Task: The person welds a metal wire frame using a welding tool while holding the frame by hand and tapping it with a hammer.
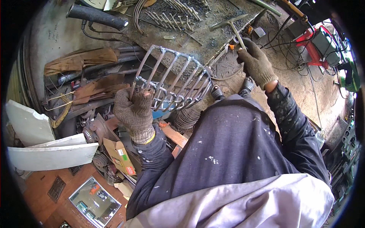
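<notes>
Our gloved left hand point(135, 112) is closed around a bar of the curved metal grille point(171, 81), which rises just above and right of it; our gloved right hand point(255, 62) grips the handle of a chipping hammer point(231, 23) above it, over the workbench point(213, 41)

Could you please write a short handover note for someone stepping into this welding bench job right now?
Left hand: gloved, gripping the curved metal bar grille, held tilted off the workbench edge.
Right hand: gloved, closed on the handle of a T-shaped hammer whose head is over the bench.
Done: grille bars appear joined to their frame.
Left: cannot tell which joints need work; loose rods lie on the bench.
</notes>
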Motion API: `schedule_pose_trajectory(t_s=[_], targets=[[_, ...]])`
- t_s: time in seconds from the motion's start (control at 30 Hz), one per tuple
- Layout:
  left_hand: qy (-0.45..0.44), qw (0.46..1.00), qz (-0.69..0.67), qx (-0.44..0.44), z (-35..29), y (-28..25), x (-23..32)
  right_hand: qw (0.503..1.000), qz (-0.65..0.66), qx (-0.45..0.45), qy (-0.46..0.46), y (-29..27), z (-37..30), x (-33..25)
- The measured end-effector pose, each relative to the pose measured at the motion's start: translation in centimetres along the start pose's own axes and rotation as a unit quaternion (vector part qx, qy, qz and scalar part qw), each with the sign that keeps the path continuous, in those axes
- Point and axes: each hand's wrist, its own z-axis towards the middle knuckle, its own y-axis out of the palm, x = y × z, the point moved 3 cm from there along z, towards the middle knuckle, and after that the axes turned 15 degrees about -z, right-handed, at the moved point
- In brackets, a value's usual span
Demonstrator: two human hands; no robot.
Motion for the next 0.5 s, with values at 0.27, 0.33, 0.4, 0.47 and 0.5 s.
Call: schedule_pose_trajectory(t_s=[0.27,0.33,0.4,0.47,0.5], targets=[[-0.021,0.999,-0.022,0.039,0.0,-0.3,-0.3,0.995,-0.082,0.022,-0.056,-0.3,3.0,0.4],[-0.021,0.998,-0.019,0.05,0.2,-0.2,0.2,0.996,-0.079,0.011,-0.043,-0.5,2.7,-0.2],[-0.022,0.998,-0.017,0.062,0.2,0.2,0.7,0.997,-0.076,0.0,-0.03,-0.6,2.6,-0.1],[-0.064,0.983,-0.129,0.112,0.4,0.5,0.3,0.998,-0.035,0.015,-0.05,-0.5,2.5,0.4],[-0.052,0.988,-0.109,0.099,0.8,0.3,-0.2,0.998,-0.036,0.015,-0.05,-0.5,2.5,0.6]])
